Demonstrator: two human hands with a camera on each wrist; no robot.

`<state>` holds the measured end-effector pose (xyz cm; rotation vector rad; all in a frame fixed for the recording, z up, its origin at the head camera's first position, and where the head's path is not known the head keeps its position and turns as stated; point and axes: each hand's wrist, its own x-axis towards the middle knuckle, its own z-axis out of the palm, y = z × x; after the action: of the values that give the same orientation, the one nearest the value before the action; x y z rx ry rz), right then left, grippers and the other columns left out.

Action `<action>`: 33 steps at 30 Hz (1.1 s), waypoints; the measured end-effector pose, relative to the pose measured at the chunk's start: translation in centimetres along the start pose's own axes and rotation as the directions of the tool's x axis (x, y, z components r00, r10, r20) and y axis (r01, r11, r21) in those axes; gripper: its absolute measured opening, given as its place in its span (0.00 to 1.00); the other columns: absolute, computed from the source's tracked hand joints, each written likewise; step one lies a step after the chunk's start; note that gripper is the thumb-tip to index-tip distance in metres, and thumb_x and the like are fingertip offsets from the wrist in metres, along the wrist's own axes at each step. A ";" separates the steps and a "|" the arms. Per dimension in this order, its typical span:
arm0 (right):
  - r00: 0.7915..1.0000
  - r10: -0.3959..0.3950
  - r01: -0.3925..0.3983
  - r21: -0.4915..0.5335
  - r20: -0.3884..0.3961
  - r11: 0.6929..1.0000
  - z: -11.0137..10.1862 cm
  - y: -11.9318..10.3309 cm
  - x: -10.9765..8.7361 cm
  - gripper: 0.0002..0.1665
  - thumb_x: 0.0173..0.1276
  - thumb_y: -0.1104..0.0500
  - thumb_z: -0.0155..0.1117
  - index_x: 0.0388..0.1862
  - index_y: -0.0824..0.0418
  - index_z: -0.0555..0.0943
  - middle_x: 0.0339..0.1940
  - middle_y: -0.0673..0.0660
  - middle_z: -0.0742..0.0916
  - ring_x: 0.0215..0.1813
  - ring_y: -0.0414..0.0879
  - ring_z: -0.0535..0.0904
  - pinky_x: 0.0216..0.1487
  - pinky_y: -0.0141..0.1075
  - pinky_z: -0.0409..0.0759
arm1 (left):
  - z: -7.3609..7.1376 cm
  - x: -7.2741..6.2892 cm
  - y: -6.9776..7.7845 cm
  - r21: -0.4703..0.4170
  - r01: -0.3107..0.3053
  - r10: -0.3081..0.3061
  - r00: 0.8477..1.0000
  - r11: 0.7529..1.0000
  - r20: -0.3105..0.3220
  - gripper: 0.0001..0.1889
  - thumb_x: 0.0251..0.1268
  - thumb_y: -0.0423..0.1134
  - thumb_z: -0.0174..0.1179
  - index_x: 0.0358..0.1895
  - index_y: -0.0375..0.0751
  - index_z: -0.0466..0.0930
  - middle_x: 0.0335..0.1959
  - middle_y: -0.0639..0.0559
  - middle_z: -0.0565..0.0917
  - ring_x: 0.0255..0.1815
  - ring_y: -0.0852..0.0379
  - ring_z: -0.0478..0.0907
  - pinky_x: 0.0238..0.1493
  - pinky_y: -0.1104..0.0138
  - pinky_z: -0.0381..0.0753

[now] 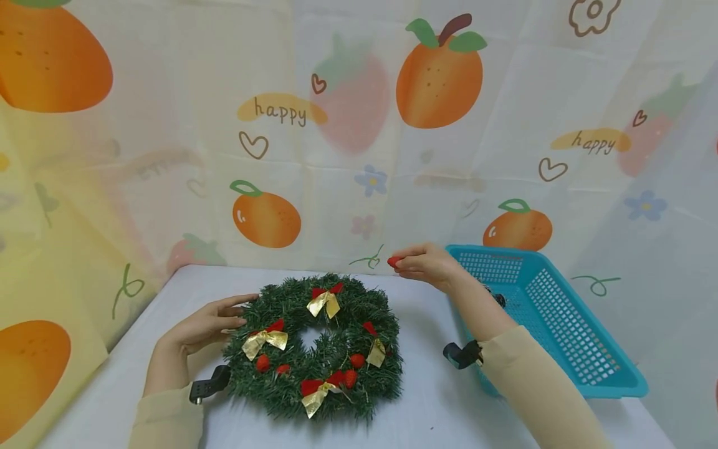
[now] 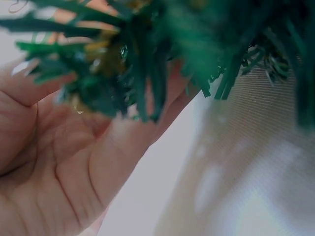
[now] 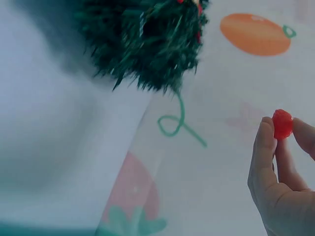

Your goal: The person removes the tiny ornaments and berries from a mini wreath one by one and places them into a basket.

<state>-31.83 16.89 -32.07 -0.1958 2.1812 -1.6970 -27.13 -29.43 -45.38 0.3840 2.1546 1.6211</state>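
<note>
A green tinsel wreath (image 1: 370, 299) lies on the table, trimmed with several gold-and-red bows (image 1: 316, 399) and small red berry ornaments (image 1: 357, 360). At its left edge, my left hand (image 1: 204, 327) touches the greenery with spread, fairly straight fingers. The left wrist view shows green fronds (image 2: 142, 73) hanging in front of those fingers and hiding their tips. Beyond the wreath, up to its right, my right hand (image 1: 426, 265) pinches another red berry ornament (image 3: 282, 124) between thumb and fingertips, raised near the back curtain.
A blue plastic basket (image 1: 572, 312) with mesh sides stands on the right, beneath and behind my right forearm. A dark item (image 1: 498, 299) shows at its inner left side. The fruit-print curtain (image 1: 359, 206) closes off the back of the white table (image 1: 426, 399).
</note>
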 end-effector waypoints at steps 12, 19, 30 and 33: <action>0.999 0.010 -0.009 0.009 -0.051 1.000 -4.1 1.2 -2.2 0.29 0.74 0.65 0.57 0.70 0.74 0.67 0.60 0.62 0.80 0.45 0.35 0.84 0.64 0.37 0.78 | -0.1 0.1 -0.2 -0.001 -0.002 0.002 1.000 1.000 0.003 0.37 0.73 0.40 0.57 0.80 0.45 0.50 0.78 0.23 0.44 0.56 0.68 0.73 0.34 0.66 0.80; 0.997 0.019 -0.019 0.010 -0.078 1.000 -6.4 1.8 -3.7 0.32 0.74 0.63 0.57 0.73 0.75 0.63 0.65 0.64 0.78 0.46 0.32 0.84 0.62 0.35 0.79 | -0.1 0.1 -0.2 -0.003 -0.004 0.004 1.000 1.000 0.007 0.37 0.73 0.40 0.57 0.80 0.46 0.50 0.78 0.23 0.42 0.54 0.66 0.73 0.33 0.66 0.79; 0.996 0.032 -0.027 0.058 -0.081 0.998 -9.5 3.0 -5.2 0.36 0.75 0.62 0.56 0.75 0.75 0.57 0.46 0.43 0.82 0.48 0.32 0.84 0.60 0.31 0.80 | -0.1 0.1 -0.2 -0.023 -0.001 0.001 1.000 1.000 0.016 0.37 0.73 0.39 0.56 0.80 0.46 0.49 0.78 0.22 0.41 0.45 0.64 0.75 0.33 0.67 0.78; 0.995 0.037 -0.027 0.107 -0.091 0.994 -10.3 3.7 -5.6 0.38 0.75 0.63 0.57 0.76 0.76 0.54 0.43 0.42 0.84 0.47 0.32 0.85 0.55 0.29 0.82 | 0.0 0.1 -0.2 -0.030 0.001 0.000 1.000 1.000 0.014 0.37 0.73 0.39 0.56 0.80 0.46 0.49 0.78 0.21 0.41 0.39 0.63 0.74 0.32 0.67 0.78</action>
<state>-30.00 29.02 -32.32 -0.0547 2.1392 -1.8320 -27.21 -29.43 -45.56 0.3845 2.1173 1.6442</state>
